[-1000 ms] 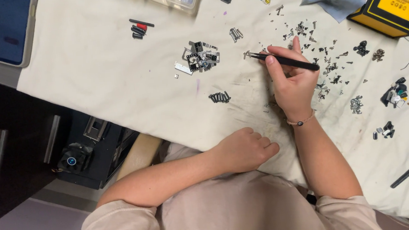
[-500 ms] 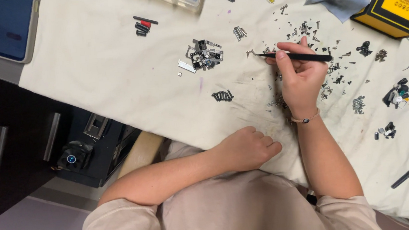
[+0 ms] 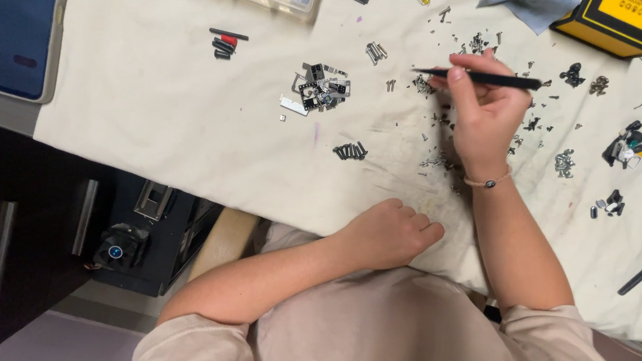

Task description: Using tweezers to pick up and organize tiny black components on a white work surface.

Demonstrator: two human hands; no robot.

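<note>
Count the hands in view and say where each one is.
2. The right hand holds black tweezers over the scattered small parts on the cloth. The left hand rests closed at the cloth's near edge. No others show.

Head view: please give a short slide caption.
Right hand holds black tweezers over scattered tiny parts; left hand rests fisted.
</note>
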